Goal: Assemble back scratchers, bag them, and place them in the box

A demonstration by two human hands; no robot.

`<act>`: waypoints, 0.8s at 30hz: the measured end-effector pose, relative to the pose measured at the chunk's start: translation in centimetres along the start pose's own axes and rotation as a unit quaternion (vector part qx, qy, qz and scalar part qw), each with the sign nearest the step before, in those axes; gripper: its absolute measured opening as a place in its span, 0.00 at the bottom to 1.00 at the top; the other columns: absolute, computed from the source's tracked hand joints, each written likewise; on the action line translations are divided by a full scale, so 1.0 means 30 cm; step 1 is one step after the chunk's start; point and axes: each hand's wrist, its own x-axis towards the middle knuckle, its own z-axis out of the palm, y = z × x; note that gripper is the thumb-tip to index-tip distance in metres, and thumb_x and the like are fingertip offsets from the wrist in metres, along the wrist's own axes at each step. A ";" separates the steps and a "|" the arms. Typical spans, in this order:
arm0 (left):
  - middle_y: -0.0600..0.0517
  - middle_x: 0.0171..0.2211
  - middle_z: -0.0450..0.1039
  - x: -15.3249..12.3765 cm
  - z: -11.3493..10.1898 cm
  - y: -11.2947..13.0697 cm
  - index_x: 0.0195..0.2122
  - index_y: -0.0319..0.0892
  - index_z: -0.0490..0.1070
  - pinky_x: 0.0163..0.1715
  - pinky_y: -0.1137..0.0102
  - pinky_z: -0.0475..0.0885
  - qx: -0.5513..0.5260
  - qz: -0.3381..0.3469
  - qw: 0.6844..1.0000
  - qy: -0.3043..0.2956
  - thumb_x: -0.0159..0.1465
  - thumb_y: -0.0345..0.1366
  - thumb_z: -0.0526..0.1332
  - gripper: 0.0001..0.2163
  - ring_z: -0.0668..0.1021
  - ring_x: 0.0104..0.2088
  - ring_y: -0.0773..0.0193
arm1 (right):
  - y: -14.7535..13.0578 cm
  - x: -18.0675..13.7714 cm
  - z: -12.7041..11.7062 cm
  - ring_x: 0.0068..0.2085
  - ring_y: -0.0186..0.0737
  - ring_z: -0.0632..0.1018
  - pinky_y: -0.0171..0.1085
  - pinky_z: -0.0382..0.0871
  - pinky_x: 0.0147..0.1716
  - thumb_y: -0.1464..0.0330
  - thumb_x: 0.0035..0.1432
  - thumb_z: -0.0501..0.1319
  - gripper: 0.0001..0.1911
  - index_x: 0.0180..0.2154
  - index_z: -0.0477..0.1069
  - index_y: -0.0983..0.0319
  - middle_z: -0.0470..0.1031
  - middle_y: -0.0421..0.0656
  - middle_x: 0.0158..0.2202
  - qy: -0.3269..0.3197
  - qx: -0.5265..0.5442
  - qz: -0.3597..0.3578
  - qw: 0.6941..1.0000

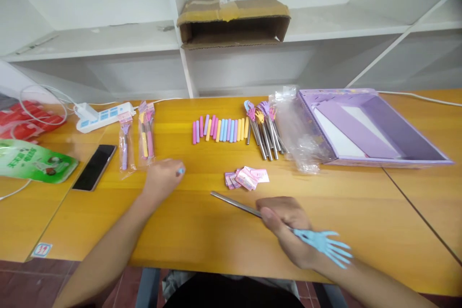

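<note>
My right hand (287,228) is closed round the metal rod of a back scratcher (236,203). Its light-blue hand-shaped head sticks out toward my wrist, and the bare rod end points left. My left hand (162,180) is a closed fist above the table; a light-blue tube (181,171) shows only its tip, the rest hidden in the fingers. Beyond lie a row of coloured tubes (224,130) in pink, purple, yellow and blue, and a pile of back scratchers (265,130) with bare rods. Small printed cards (246,178) lie between my hands.
At left are bagged back scratchers (146,134), another in a bag (124,147), a phone (94,167), a power strip (105,116) and a green pouch (38,161). Right are clear plastic bags (298,130) and a purple box (391,161). A cardboard box (234,7) sits on the shelf.
</note>
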 end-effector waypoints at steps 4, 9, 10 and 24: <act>0.50 0.32 0.73 0.095 -0.018 -0.002 0.37 0.45 0.70 0.37 0.64 0.69 -0.006 -0.105 0.994 0.015 0.66 0.32 0.59 0.02 0.76 0.33 0.56 | 0.014 0.056 -0.213 0.26 0.37 0.69 0.39 0.61 0.27 0.60 0.76 0.55 0.25 0.24 0.65 0.59 0.66 0.41 0.25 0.027 -0.028 -0.037 0.999; 0.35 0.57 0.71 0.307 0.032 0.011 0.57 0.35 0.68 0.61 0.58 0.72 -0.065 -0.151 0.986 0.032 0.62 0.24 0.61 0.20 0.77 0.57 0.48 | 0.158 0.298 -0.369 0.33 0.41 0.79 0.41 0.73 0.35 0.49 0.65 0.67 0.25 0.25 0.64 0.58 0.78 0.44 0.33 0.140 -0.050 0.040 0.988; 0.34 0.57 0.70 0.350 0.043 0.002 0.57 0.34 0.68 0.63 0.57 0.70 -0.065 -0.160 0.984 0.040 0.62 0.23 0.61 0.21 0.76 0.60 0.47 | 0.197 0.349 -0.378 0.32 0.42 0.79 0.41 0.73 0.35 0.48 0.63 0.68 0.25 0.26 0.64 0.58 0.77 0.44 0.30 0.153 -0.059 0.065 0.984; 0.40 0.51 0.79 0.410 -0.038 -0.212 0.50 0.39 0.78 0.64 0.57 0.69 -0.056 -0.163 0.983 0.068 0.68 0.33 0.60 0.12 0.79 0.57 0.48 | 0.450 0.521 -0.281 0.40 0.53 0.81 0.47 0.75 0.40 0.62 0.67 0.57 0.11 0.41 0.74 0.62 0.76 0.60 0.52 0.117 -0.493 0.104 0.856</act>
